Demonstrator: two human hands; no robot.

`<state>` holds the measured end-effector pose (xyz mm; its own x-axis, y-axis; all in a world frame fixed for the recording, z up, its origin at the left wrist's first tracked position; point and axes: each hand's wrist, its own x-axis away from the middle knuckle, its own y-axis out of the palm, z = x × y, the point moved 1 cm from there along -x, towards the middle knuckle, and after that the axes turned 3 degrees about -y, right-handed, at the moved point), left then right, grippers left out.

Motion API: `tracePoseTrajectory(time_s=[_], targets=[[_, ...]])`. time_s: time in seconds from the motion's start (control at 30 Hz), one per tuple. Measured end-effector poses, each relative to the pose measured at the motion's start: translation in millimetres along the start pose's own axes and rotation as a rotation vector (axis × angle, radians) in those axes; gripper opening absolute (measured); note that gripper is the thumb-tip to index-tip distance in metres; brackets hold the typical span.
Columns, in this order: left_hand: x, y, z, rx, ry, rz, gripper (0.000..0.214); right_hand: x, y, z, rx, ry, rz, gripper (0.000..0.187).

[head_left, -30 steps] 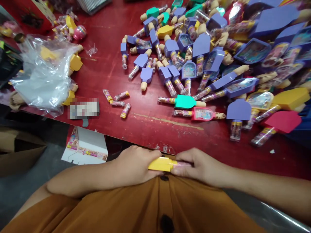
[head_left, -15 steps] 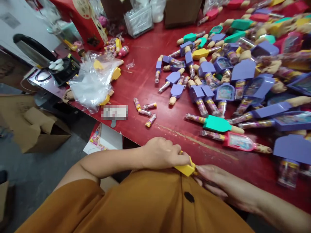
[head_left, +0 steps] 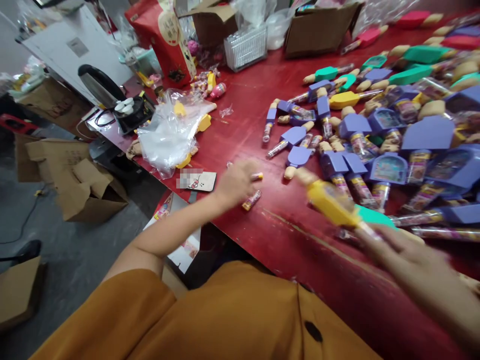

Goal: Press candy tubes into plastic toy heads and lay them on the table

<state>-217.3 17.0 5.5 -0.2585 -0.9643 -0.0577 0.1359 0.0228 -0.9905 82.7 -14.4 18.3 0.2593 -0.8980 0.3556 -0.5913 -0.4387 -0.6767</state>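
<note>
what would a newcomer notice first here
The heap of popsicle-shaped toys in purple, green and yellow, covering the right side of the red table. Next, the right hand holding a yellow toy in front of that heap, blurred. The left hand is over loose little tubes, with a crumpled clear plastic bag farther left.

Lighting: even, diffuse, from overhead. Red table [head_left: 243, 130] bright, soft sheen on top, no hard shadows. Floor [head_left: 75, 260] at left dimmer. Plastic bag [head_left: 168, 135] shows white glare. Heavy motion blur on right hand [head_left: 408, 260] and yellow toy [head_left: 330, 205]. Left hand [head_left: 236, 182] mildly smeared. Toy pile [head_left: 431, 135] at far right soft. Wide-angle stretch at edges.
</note>
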Motion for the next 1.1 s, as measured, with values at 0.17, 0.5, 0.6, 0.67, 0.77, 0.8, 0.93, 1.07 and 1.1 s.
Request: tracePoseTrajectory(time_s=[0.17,0.5,0.6,0.67,0.77,0.8,0.93,1.07,1.1], targets=[[-15.4,-2.5,-123.3,-0.279,-0.567,-0.205,0.035,-33.2,-50.9,28.3,0.267,0.025,0.318,0.039],[-30.5,13.5,-166.4,-0.357,-0.55,-0.265,0.043,-102.8,35.1,-62.3,0.638,-0.862,0.309,0.023],[-33.2,8.2,-160.8,-0.386,-0.545,-0.281,0.044,-138.0,82.2,-99.4,0.488,-0.669,0.018,0.036],[-32.4,2.1,-159.0,-0.409,-0.547,-0.286,0.044,-153.8,98.3,-113.3,0.468,-0.637,-0.034,0.029],[-33.9,-6.1,-159.1,-0.42,-0.516,-0.315,0.041,-156.1,98.5,-117.5,0.418,-0.607,-0.007,0.016],[-36.0,-8.3,-158.9,-0.418,-0.507,-0.325,0.04,-150.4,94.4,-115.2,0.384,-0.588,0.02,0.015],[-51.3,-19.6,-153.9,-0.38,-0.496,-0.337,0.032,-102.1,73.1,-91.0,0.063,-0.484,0.116,0.016],[-69.1,-46.6,-149.0,-0.257,-0.478,-0.284,0.012,-40.7,60.1,-50.4,-0.722,-0.193,0.17,0.028],[-72.5,-55.4,-148.2,-0.21,-0.486,-0.27,0.008,-27.9,58.7,-40.7,-0.895,-0.112,0.187,0.031]])
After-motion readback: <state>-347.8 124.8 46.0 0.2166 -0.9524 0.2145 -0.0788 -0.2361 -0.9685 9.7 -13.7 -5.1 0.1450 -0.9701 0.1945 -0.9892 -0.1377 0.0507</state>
